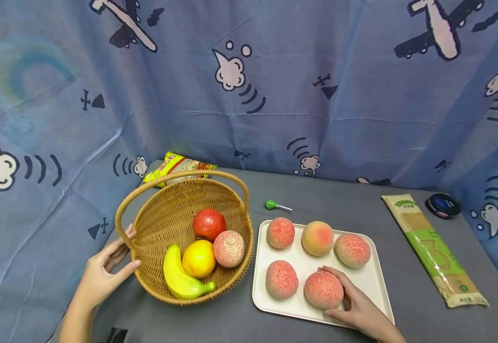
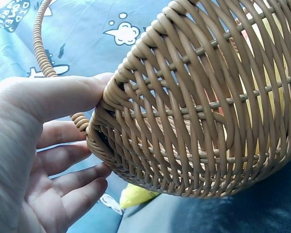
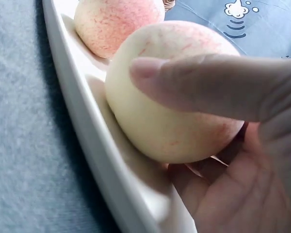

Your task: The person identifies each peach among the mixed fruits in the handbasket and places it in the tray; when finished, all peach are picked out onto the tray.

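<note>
A wicker basket (image 1: 176, 205) with an arched handle stands on the left. It contains a red apple (image 1: 209, 224), a banana (image 1: 180, 276), a yellow round fruit (image 1: 199, 258) and a speckled peach (image 1: 229, 249). My left hand (image 1: 105, 269) holds the basket's left side near the handle's foot, thumb (image 2: 72, 94) against the rim. On the white tray (image 1: 291, 308), my right hand (image 1: 358, 309) grips the front-right peach (image 1: 323, 289), thumb (image 3: 199, 82) across its pale side. That peach's underside is hidden from the head view. Several other peaches (image 1: 281, 279) lie on the tray.
A yellow snack bag (image 1: 167, 166) lies behind the basket. A green lollipop (image 1: 271, 204) lies behind the tray. To the right are a long noodle packet (image 1: 433, 247) and a dark round container (image 1: 443, 206). A patterned blue curtain (image 1: 283, 95) surrounds the grey table (image 1: 343, 197).
</note>
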The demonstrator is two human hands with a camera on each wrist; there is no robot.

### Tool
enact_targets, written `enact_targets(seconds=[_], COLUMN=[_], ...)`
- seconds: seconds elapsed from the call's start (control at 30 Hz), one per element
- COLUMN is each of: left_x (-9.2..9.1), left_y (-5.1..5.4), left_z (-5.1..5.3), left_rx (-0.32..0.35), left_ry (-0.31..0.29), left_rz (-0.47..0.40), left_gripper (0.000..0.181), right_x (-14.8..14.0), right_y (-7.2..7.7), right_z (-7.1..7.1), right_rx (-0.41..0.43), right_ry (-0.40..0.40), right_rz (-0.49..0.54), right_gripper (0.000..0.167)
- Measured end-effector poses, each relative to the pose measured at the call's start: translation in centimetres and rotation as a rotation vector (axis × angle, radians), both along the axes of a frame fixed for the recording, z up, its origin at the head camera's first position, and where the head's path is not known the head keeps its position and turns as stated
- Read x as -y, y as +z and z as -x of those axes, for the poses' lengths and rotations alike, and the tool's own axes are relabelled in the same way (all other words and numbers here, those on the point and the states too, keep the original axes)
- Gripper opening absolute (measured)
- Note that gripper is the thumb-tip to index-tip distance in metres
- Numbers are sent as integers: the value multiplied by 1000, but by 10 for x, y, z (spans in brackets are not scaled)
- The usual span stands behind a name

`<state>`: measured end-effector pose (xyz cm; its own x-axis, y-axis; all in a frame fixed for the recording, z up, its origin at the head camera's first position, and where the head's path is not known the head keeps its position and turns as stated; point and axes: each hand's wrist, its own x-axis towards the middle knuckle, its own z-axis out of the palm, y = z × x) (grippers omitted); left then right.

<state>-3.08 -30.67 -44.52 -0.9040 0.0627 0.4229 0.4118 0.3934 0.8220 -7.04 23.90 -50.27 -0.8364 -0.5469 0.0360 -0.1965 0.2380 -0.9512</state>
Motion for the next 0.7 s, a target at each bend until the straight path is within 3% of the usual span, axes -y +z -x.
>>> enact_targets(seconds=[0.17, 0.37, 0.5, 0.7], left_x=[1, 1, 1, 1], left_y=[1, 1, 0, 0], left_z=[1, 2, 2, 1], left_rx=[18, 24, 15, 4], left_ry=[-6, -29, -29, -20], left_rz=[0, -29, -25, -6], left_gripper=[65, 66, 67, 66], right_x=[1, 10, 21, 51], right_y=[8, 36, 52, 67], right_z=[0, 3, 11, 25], right_rx=[-71, -188, -286, -296], right_ry=[-10, -105, -40, 69], right_rz=[4, -31, 39, 60], right_gripper=[87, 85, 83, 78])
